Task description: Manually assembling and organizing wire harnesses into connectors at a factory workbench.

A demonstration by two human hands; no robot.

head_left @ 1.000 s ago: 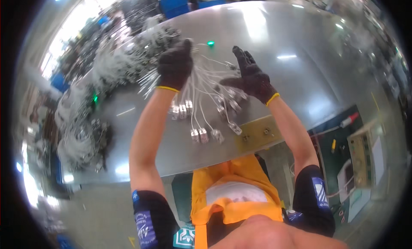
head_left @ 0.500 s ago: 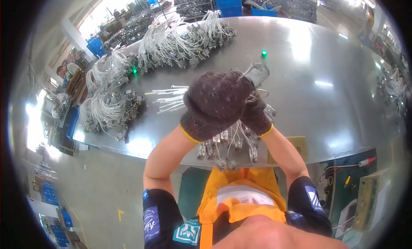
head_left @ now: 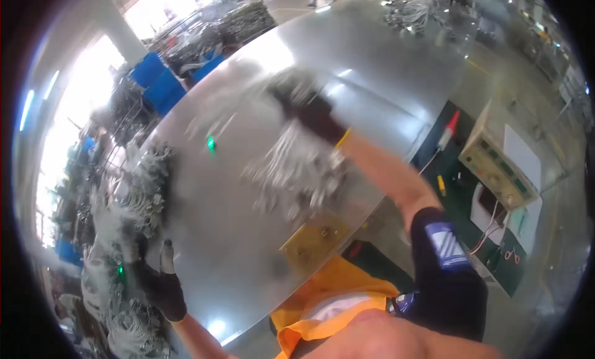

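Observation:
My right hand [head_left: 313, 114], in a dark knitted glove, is out over the far middle of the metal table. It appears closed on a bundle of white wires with small metal parts [head_left: 291, 83], blurred by motion, whose wires trail to the left. Nearer to me lies a second bundle of white wires [head_left: 297, 173] with metal ends. At the left edge my left hand [head_left: 160, 284], gloved too, has its thumb apart from its fingers. It is beside a long heap of wired parts [head_left: 139, 198], and its fingertips are smeared against the heap.
A yellowish plate [head_left: 316, 240] lies at the table's near edge. To the right, a dark green surface [head_left: 449, 157] bears a beige instrument box [head_left: 496, 164], a red probe [head_left: 451, 123], a yellow-handled tool [head_left: 441, 185] and scissors [head_left: 512, 255]. Blue bins [head_left: 158, 83] stand beyond the table.
My view has swung to the right. My hands, together around a bundle before, have parted: the right went outward with a bundle, the left to the heap at the left.

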